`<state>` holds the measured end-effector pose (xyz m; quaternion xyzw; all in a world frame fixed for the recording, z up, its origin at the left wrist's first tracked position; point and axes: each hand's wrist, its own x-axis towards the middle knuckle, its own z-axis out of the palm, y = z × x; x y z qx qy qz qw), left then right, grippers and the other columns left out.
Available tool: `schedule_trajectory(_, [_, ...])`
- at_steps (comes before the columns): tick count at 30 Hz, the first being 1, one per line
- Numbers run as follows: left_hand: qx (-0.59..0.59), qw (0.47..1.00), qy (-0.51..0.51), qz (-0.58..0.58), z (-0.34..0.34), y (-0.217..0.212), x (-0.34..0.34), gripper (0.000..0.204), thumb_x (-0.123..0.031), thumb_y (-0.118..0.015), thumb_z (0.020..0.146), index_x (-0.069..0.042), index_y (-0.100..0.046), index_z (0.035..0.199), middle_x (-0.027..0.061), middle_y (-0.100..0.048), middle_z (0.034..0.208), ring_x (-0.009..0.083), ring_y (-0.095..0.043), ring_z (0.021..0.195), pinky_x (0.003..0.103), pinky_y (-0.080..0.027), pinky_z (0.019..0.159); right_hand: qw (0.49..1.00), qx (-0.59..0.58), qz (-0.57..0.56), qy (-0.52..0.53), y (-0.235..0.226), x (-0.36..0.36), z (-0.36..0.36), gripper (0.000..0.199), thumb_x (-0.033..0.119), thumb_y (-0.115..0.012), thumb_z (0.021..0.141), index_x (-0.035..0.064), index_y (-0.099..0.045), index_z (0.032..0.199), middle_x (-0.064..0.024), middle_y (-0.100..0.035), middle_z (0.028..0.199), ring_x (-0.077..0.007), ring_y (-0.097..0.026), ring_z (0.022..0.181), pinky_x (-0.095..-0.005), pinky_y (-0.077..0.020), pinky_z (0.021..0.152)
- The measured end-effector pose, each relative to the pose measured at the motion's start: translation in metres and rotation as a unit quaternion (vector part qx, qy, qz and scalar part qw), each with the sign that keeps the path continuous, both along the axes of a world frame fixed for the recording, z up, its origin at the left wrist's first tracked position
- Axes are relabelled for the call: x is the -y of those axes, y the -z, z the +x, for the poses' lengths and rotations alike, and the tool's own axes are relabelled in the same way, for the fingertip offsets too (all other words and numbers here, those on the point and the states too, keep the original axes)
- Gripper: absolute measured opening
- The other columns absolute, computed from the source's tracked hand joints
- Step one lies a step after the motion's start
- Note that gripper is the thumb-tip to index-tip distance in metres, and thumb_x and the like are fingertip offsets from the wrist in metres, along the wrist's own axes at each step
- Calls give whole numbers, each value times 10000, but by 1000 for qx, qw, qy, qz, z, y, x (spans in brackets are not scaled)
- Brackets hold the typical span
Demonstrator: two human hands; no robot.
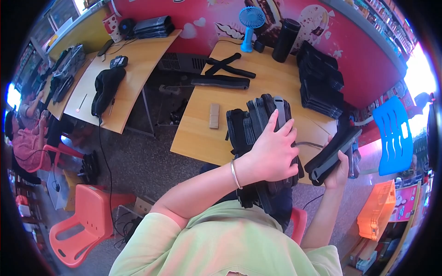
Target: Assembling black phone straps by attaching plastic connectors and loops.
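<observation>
My left hand [271,156], with a bangle at the wrist, lies over a thick bundle of folded black fabric pieces [238,133] at the table's front edge. Its fingers are spread across the top of the bundle. One piece there shows a grey band with a slot at its end. To the right, my right hand [338,172] grips a folded black fabric strap [331,156] with a similar grey band, holding it tilted just off the bundle. The fingers behind this strap are partly hidden.
On the wooden table [193,124] are a small brown block [214,116], crossed black strips [230,66], a blue fan [248,30], a black cylinder [286,40] and stacked black pieces [321,83]. Red chair [87,216], blue chair back [393,135] and orange crate [376,210] stand around me.
</observation>
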<state>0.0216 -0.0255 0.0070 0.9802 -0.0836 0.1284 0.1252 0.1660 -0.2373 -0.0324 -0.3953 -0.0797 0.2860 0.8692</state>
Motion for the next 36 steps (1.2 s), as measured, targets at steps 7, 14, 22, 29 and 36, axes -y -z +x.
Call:
schedule_trajectory(7, [8,1000,0,0,0,1,0,430,-413,-519,796,-90,-677,1031,215,-513,1271,359,-356,1315,626,-110,1089,1000,2,1,13,-1,1,-2,575,104,-549,834,17,-356,1369,-146,-493,1303,-252,-540,1114,-359,-462,970])
schedule_trajectory(14, [7,1000,-1,2,-1,0,0,436,-416,-518,795,-86,-677,1031,218,-513,1271,360,-357,1314,626,-110,1089,1000,0,-18,7,1,3,-2,589,103,-535,827,12,-340,1376,-152,-487,1308,-251,-533,1126,-357,-456,975])
schedule_trajectory(22, [7,1000,-1,-2,0,4,-1,424,-390,-509,793,-54,-668,999,235,-496,1266,367,-352,1312,635,-121,1080,941,278,-179,-70,-61,-51,30,566,35,-576,762,-24,-397,1296,-150,-562,1214,-210,-554,1075,-333,-425,973])
schedule_trajectory(29, [27,999,-7,-24,2,5,-1,397,-344,-505,783,-20,-651,958,223,-482,1244,355,-348,1298,640,-153,1070,588,693,-395,-136,-77,-209,94,699,152,-668,698,-39,-392,1312,-227,-558,1201,-290,-546,1134,-348,-399,976])
schedule_trajectory(36, [29,999,-5,-28,0,3,0,419,-364,-514,790,-33,-659,1002,211,-501,1214,346,-350,1286,637,-148,1073,398,793,-425,-178,-33,-340,97,690,91,-640,709,127,-404,1356,-182,-597,1144,-325,-577,1062,-418,-459,888])
